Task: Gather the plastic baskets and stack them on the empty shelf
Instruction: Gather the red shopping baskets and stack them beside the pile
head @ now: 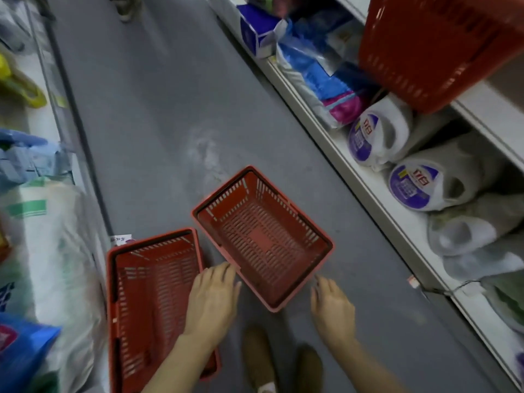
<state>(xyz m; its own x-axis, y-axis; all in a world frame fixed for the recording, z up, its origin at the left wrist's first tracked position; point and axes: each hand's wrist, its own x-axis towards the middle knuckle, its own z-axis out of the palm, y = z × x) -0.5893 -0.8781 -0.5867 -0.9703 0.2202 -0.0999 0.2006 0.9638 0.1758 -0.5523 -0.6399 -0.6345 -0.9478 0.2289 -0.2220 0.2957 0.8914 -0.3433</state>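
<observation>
Two red plastic baskets stand on the grey aisle floor. One basket (263, 236) sits in the middle, turned at an angle; the other basket (153, 302) lies at the lower left against the left shelving. A third red basket (431, 46) rests on the upper right shelf (487, 106), overhanging its edge. My left hand (212, 299) reaches down with fingers apart, fingertips at the near left rim of the middle basket. My right hand (331, 307) hovers open just right of that basket's near corner, not touching it.
White shelving on the right (368, 177) holds wrapped paper rolls (425, 185) and blue packs (320, 69). Bagged goods (48, 239) crowd the left shelving. My shoes (261, 361) stand below the baskets. Another person's shoe (127, 9) shows far up the aisle.
</observation>
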